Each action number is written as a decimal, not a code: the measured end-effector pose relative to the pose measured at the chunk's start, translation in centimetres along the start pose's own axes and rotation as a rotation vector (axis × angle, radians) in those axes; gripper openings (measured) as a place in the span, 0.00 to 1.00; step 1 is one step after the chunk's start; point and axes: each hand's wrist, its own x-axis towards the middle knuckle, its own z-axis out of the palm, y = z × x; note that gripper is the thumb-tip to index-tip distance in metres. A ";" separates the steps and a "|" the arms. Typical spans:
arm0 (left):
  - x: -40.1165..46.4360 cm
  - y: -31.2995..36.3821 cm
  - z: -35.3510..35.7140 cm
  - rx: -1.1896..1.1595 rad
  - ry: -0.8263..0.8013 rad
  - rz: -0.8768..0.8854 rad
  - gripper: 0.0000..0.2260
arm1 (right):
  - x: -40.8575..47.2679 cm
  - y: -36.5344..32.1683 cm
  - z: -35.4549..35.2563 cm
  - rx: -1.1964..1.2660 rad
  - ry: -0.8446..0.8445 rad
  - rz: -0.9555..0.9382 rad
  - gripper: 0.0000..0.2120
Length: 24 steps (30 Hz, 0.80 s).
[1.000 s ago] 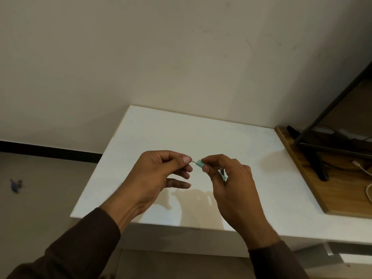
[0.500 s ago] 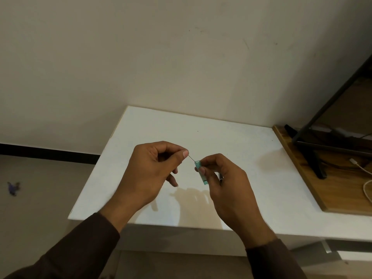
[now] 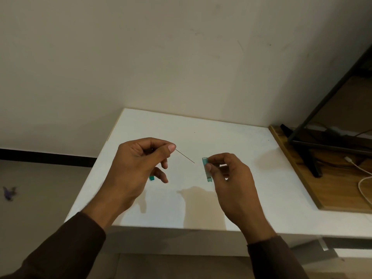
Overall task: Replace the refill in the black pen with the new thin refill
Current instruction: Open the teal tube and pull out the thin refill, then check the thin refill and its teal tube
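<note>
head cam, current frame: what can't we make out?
- Black pen: nowhere in the head view.
- Thin refill: its held end hidden inside the left hand.
- Teal piece: mostly behind the left hand's fingers.
- Teal case: partly covered by the right hand; contents unreadable.

Dim, warm indoor light from above; soft shadows of the hands (image 3: 138,168) fall on the white desk (image 3: 201,133); edges bend slightly.

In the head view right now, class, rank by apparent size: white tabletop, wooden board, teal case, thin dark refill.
1. White tabletop
2. Wooden board
3. Teal case; thin dark refill looks similar in length but far slimmer, so unranked.
</note>
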 end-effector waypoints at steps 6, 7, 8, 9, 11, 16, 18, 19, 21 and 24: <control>-0.8 -0.6 1.0 0.163 -0.171 -0.039 0.09 | 0.0 -1.2 0.2 0.298 0.006 0.043 0.06; -1.0 -0.8 1.3 0.196 -0.198 -0.041 0.07 | -0.1 -1.4 0.3 0.326 -0.010 0.038 0.06; -1.1 -1.0 1.5 0.222 -0.223 -0.042 0.05 | -0.2 -1.5 0.4 0.345 -0.021 0.035 0.06; -1.2 -1.1 1.6 0.238 -0.245 -0.040 0.04 | -0.2 -1.6 0.5 0.361 -0.027 0.035 0.06; -1.3 -1.2 1.5 0.249 -0.270 -0.033 0.04 | -0.2 -1.7 0.7 0.391 -0.031 0.043 0.05; -1.3 -0.6 0.8 0.263 -0.231 -0.030 0.07 | -0.1 -1.8 1.0 0.421 -0.046 0.048 0.05; -1.2 -0.2 -0.3 0.267 -0.196 -0.044 0.07 | 0.1 -1.5 1.4 0.401 -0.032 0.060 0.05; -1.1 0.0 -1.2 0.273 -0.164 -0.051 0.05 | 0.2 -1.2 1.7 0.352 -0.025 0.063 0.05; -0.8 0.4 -3.3 0.300 -0.089 -0.055 0.04 | 0.6 -0.4 2.6 0.185 -0.050 0.051 0.06; -0.6 0.6 -6.2 0.344 0.004 -0.076 0.03 | 0.7 0.5 4.7 -0.027 -0.155 0.024 0.07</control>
